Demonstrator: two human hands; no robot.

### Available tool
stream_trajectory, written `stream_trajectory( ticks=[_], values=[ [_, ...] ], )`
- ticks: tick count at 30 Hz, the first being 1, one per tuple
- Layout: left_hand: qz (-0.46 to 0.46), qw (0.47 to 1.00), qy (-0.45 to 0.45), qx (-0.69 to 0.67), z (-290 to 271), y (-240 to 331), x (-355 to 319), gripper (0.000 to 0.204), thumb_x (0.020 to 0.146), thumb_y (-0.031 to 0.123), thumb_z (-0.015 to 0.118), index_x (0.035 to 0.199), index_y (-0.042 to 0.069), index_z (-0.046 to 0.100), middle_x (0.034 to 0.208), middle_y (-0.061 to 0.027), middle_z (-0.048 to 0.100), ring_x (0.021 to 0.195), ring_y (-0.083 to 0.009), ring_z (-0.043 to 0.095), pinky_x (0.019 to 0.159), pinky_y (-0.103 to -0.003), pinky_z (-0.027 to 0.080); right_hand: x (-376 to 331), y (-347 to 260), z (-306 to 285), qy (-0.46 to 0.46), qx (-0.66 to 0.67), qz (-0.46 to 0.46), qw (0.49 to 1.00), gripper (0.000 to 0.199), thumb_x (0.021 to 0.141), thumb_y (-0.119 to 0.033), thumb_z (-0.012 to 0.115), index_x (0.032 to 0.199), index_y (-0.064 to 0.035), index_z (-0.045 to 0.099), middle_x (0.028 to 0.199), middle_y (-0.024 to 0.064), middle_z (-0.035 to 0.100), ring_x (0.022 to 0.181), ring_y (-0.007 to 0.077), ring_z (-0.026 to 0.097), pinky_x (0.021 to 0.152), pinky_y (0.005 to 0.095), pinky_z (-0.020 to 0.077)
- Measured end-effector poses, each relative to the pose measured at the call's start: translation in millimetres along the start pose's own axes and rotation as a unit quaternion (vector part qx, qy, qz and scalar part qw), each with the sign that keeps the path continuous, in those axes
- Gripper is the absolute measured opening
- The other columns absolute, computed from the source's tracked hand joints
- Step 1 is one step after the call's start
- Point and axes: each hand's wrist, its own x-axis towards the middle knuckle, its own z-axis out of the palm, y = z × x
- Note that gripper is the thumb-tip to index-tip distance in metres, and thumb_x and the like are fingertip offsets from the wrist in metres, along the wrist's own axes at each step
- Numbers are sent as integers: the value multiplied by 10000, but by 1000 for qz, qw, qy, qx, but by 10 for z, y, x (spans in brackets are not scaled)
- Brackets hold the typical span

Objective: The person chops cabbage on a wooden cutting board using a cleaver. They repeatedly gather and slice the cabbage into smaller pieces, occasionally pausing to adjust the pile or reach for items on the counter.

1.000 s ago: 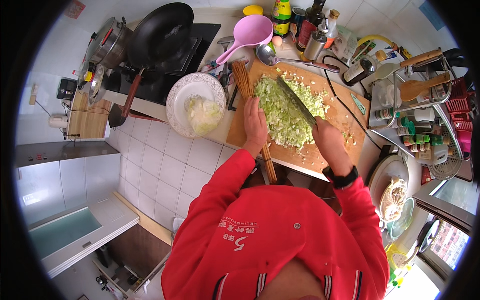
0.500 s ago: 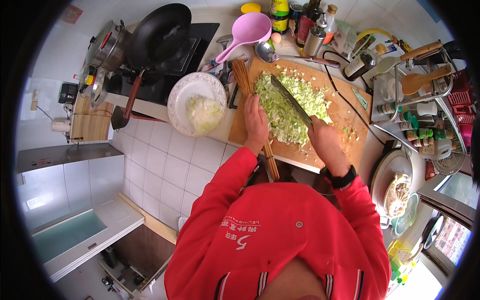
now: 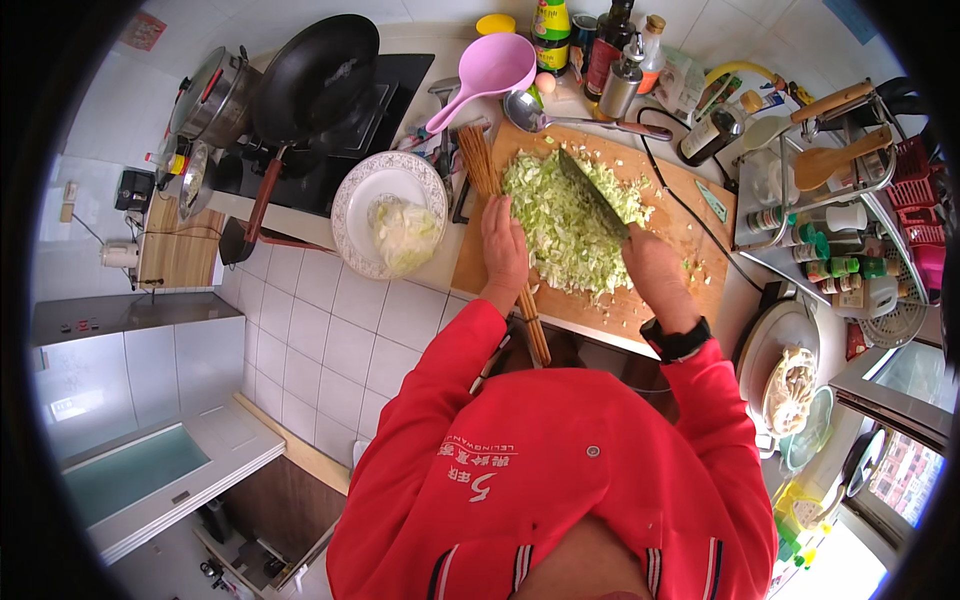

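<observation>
Finely chopped green-white cabbage (image 3: 560, 225) is heaped over a wooden cutting board (image 3: 690, 290). My right hand (image 3: 660, 268) grips a cleaver (image 3: 594, 194); its dark blade slants up and left across the pile. At the left edge of the board my left hand (image 3: 506, 245) is closed over a long bundle of thin bamboo sticks (image 3: 477, 160), fingers pointing away from me and partly hiding it. The bundle's lower end sticks out past the counter edge. To the left stands a patterned white plate (image 3: 352, 240) with a clear bag of pale cabbage (image 3: 405, 235) on it.
Behind the board lie a pink ladle (image 3: 500, 62), a metal spoon (image 3: 570, 122), an egg (image 3: 545, 83) and several bottles (image 3: 610, 50). A black cable (image 3: 690, 210) crosses the board's right side. A wok (image 3: 315, 85) sits at the stove, left. A spice rack (image 3: 845, 220) stands right.
The cleaver has shifted a little to the right over the cabbage, its blade face turned more into view. My left hand stays on the bamboo bundle. The whole view has shifted slightly.
</observation>
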Motion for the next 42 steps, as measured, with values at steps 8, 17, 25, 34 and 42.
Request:
stream_trajectory(
  ticks=[8,17,25,34,42],
  values=[
    [62,998,-11,-6,-181,-111,-33,564,805,-66,447,1363,6,412,1375,-215,419,1323,-372,359,1093,-433,301,-120,-21,-53,9,42,2,999,187,899,-159,493,1020,-38,568,753,200,626,690,388,624,606,488,501],
    [34,999,14,-34,-163,-105,-53,630,772,-100,451,1384,43,408,1396,-218,402,1312,-381,371,1083,-418,316,-175,-375,102,22,13,-23,999,120,891,-139,485,954,-63,553,776,173,624,648,368,625,564,470,509],
    [40,999,8,-24,-178,-129,-43,635,771,-103,462,1386,41,402,1401,-213,393,1314,-377,368,1076,-422,326,-211,-398,179,19,29,-51,998,108,890,-125,493,956,-58,547,765,164,619,644,345,633,556,441,517],
    [61,998,-8,14,-188,-143,-21,614,773,-100,479,1369,27,405,1390,-207,402,1313,-375,366,1075,-422,333,-137,-283,80,1,12,36,999,96,887,-123,492,902,-34,524,770,184,631,665,365,637,571,465,514],
    [59,998,-16,23,-213,-95,-12,591,775,-96,480,1353,8,416,1380,-198,418,1315,-370,365,1075,-422,333,-157,-207,-1,9,38,52,998,137,886,-136,495,930,-15,542,761,204,634,679,388,630,597,491,506]
  ],
)
